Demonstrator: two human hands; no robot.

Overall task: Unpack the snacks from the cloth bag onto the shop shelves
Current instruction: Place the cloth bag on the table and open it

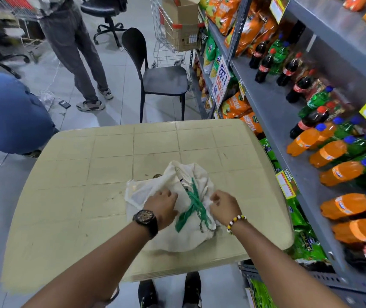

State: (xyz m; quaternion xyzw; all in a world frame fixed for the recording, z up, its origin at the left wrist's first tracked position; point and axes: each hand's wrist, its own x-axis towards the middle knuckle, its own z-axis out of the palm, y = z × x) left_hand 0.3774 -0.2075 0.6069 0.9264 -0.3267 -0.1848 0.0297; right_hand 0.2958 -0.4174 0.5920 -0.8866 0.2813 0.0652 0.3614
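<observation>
Table: beige plastic table with a moulded square-tile top (pixel 102 174), rounded corners, standing on the grey tiled floor (pixel 119 70).
On table: crumpled white cloth bag with green handles (pixel 177 230), near the front edge, right of centre.
Beside table: grey metal shop shelves (pixel 275 112) along its right side.
On shelves: cola, green and orange soda bottles (pixel 341 172); orange snack packets (pixel 233 105).

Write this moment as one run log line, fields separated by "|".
stage: opening bag | cloth bag: closed, on table | left hand: on bag | right hand: at green handles | snacks: none out
</observation>
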